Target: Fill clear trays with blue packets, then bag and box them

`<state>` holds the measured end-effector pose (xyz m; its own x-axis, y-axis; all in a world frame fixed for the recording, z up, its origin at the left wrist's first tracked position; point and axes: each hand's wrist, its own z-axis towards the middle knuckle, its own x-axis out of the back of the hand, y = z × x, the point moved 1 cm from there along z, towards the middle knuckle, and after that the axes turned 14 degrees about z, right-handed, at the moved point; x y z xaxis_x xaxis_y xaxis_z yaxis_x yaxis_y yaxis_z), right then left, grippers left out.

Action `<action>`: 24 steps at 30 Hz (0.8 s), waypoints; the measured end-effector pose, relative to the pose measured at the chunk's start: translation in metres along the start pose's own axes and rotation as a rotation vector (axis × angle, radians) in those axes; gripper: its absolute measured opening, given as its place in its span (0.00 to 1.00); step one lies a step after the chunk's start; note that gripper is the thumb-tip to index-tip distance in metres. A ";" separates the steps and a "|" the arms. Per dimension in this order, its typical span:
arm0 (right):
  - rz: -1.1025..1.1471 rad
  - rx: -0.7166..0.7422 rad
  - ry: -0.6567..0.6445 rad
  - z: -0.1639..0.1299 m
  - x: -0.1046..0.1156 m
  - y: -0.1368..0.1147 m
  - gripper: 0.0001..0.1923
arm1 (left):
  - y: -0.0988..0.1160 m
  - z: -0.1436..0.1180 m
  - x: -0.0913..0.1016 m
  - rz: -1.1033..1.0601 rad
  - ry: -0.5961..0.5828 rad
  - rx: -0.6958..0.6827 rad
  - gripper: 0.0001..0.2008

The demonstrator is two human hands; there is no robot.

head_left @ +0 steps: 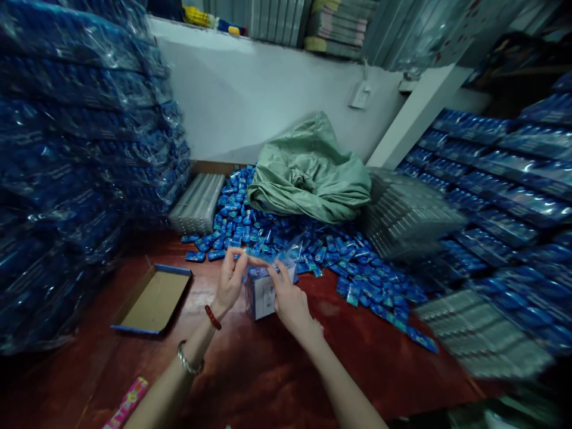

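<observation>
My left hand (230, 285) and my right hand (289, 301) meet over a small white and blue box wrapped in a clear plastic bag (264, 289), which stands on the dark red floor (268, 369). Both hands pinch the top of the bag, the left at its left corner, the right along its right side. A red bead bracelet and a silver bangle sit on my left wrist. Just beyond the bag lies a heap of small blue packets (286, 238).
Tall stacks of blue packs in clear wrap rise on the left (75, 149) and right (504, 179). An empty shallow cardboard tray (154, 300) lies to the left. A green sack (308, 173) slumps against the white wall. Clear-wrapped bundles (199, 202) lie nearby.
</observation>
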<state>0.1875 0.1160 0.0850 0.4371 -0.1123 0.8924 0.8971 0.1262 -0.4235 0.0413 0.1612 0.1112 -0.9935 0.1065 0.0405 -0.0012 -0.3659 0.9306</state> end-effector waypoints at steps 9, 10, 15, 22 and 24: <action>1.295 -0.013 0.089 -0.008 0.004 0.029 0.34 | -0.025 -0.060 0.002 0.474 -0.338 -0.432 0.13; 1.449 -0.089 0.106 -0.012 0.007 0.031 0.32 | -0.027 -0.061 0.004 0.487 -0.340 -0.442 0.13; 1.774 -0.276 0.240 -0.009 0.028 0.030 0.22 | -0.029 -0.059 0.012 0.554 -0.427 -0.597 0.14; 1.373 -0.328 0.511 0.001 0.017 0.040 0.16 | -0.036 -0.061 0.022 0.752 -0.520 -0.850 0.16; 1.381 -0.355 0.578 -0.010 -0.005 0.049 0.17 | -0.040 -0.063 0.028 0.791 -0.506 -0.882 0.15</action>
<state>0.2302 0.1126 0.0586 0.8037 -0.4745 -0.3592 -0.2833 0.2257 -0.9321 0.0066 0.1205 0.0522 -0.6055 -0.1531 0.7810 0.2980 -0.9535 0.0441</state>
